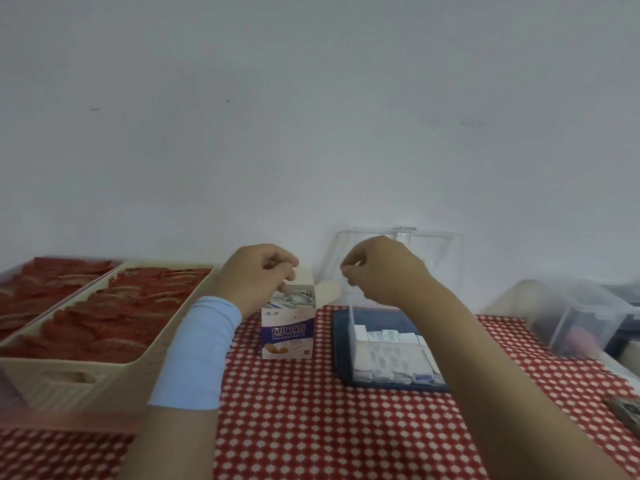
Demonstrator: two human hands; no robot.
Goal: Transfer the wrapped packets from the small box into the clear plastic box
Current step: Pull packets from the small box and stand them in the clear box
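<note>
- Two bare hands work over a red cloth with white dots (311, 427). The small box (287, 336) stands upright on it, with purple print on its front.
- The left hand (258, 275) has a pale blue band (197, 351) on its forearm. It comes at the small box's open top from the left.
  - Its fingers are curled over the top edge and grip the box beside the raised flap (303, 275).
- Wrapped packets (294, 297), white with blue print, stand on end and crowd the small box's mouth.
- The clear plastic box (353, 358) sits just right of the small box, not touching it.
  - Its lid (398, 244) is tipped up toward the wall.
  - Rows of stored packets (391, 355) lie inside, white like those in the small box.
  - Something dark blue (341, 341) shows beneath them. I cannot tell whether it is a tray or the box's own base.
- The right hand (381, 271) hovers up and to the right of the small box, above the clear plastic box's near-left corner.
  - Its fingers are drawn in tight, thumb against fingertips in a narrow pinch.
  - The spot is blurred, so I cannot tell whether a packet sits between them.
- A cream basket (104, 372) full of red packs stands left of the small box. A second one (20, 282) lies farther left.
- A frosted bin (571, 317) stands well to the right of the small box.
- A plain white wall (311, 98) rises behind the small box.
</note>
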